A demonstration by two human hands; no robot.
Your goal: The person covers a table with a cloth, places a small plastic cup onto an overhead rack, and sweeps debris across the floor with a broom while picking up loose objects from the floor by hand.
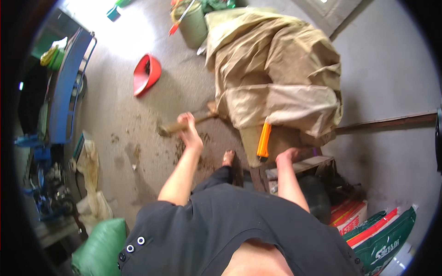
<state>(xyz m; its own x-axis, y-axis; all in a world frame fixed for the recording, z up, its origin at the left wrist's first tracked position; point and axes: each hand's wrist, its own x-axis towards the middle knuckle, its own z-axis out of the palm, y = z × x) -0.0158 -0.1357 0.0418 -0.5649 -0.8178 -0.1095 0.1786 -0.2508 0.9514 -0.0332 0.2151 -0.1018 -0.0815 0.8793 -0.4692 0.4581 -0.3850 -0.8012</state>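
Observation:
My left hand (188,131) is closed around a short wooden-handled tool (172,128), slightly blurred by motion. The tool's far end meets the floor at the edge of a large beige cloth cover (245,65), and its head is partly hidden there. My right hand (288,155) is over the near edge of a low bench or box (316,161); its fingers are blurred, and whether they grip anything is unclear. Left of that hand, an orange-handled tool (264,140) lies at the cloth's front edge, on a tan surface. My bare foot (228,158) shows between the hands.
A red scoop-like container (147,74) with dark matter inside stands on the floor, near scattered soil (179,148). Beyond is a grey-green bucket (191,26). A blue cart (65,86) is on the left, a green sack (100,246) lower left, and printed bags (386,238) lower right.

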